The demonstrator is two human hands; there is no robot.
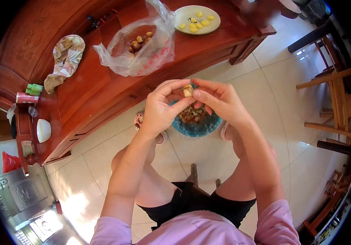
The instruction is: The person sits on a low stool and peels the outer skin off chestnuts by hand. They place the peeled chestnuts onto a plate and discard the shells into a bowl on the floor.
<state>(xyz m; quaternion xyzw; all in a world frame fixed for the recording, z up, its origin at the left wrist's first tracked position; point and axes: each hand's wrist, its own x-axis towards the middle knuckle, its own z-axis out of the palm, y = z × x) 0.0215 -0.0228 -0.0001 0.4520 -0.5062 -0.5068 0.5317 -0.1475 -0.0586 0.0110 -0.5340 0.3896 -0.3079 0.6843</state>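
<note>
1 part-peeled nut [188,91], clamped by fingertips of left hand [161,102] and right hand [221,100] (2 for steadiness, seemingly), above blue basin [200,130], presumably catching scraps [193,116]

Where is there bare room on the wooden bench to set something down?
The widest bare patch lies between the patterned cloth, the white bowl, the plastic bag and the front edge of the bench. Another lies right of the plate. Crowded: where bag and plate touch or nearly touch.
</note>
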